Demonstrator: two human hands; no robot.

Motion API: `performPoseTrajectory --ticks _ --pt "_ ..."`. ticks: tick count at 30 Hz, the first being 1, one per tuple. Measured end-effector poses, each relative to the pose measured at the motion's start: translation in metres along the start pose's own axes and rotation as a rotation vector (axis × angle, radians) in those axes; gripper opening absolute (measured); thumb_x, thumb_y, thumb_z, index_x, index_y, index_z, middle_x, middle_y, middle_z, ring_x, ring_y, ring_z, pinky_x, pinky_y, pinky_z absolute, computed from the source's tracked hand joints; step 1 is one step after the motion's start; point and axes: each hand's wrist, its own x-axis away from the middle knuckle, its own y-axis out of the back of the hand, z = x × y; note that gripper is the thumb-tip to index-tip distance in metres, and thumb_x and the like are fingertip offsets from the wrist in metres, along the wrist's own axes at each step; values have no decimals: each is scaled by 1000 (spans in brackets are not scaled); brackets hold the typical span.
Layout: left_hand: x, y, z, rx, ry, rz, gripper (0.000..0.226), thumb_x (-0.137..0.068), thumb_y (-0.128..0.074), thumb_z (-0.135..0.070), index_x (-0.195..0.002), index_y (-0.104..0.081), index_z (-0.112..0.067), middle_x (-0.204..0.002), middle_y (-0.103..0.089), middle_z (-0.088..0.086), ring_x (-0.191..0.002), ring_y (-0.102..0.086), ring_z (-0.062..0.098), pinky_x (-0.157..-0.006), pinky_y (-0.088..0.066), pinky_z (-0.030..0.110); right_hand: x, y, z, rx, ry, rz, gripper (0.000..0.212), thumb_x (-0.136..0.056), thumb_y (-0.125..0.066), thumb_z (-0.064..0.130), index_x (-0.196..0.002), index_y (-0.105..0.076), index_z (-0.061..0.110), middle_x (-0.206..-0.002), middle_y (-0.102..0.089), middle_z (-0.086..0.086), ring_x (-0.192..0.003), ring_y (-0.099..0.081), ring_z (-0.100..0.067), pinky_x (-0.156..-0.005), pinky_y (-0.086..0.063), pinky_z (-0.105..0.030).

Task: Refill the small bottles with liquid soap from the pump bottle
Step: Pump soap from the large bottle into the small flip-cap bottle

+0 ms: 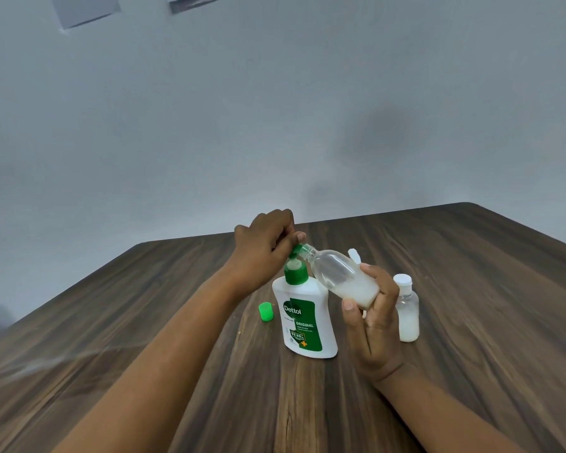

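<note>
A white pump bottle point(307, 322) with a green label and green pump head stands on the wooden table point(471, 322). My left hand point(265, 246) sits on top of the pump head, fingers curled over it. My right hand point(373, 322) holds a small clear bottle point(343, 279) tilted, its open neck against the pump nozzle. White soap fills its lower part. A second small bottle point(407, 313) with a white cap stands to the right, about half full of white soap.
A green cap point(265, 312) stands on the table left of the pump bottle. A small white cap point(354, 255) shows behind the tilted bottle. A grey wall lies behind the table's far edge.
</note>
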Motion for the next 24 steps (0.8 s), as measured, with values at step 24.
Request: performPoseTrajectory --ticks 24 --pt "-13 12 -1 119 41 193 31 -94 -53 -24 -67 -38 -20 -64 -48 -6 -64 -41 11 -74 -30 34 -4 0 7 -1 32 11 42 -98 -35 48 -120 -35 12 -123 -38 37 -92 -48 12 -74 -39 -3"
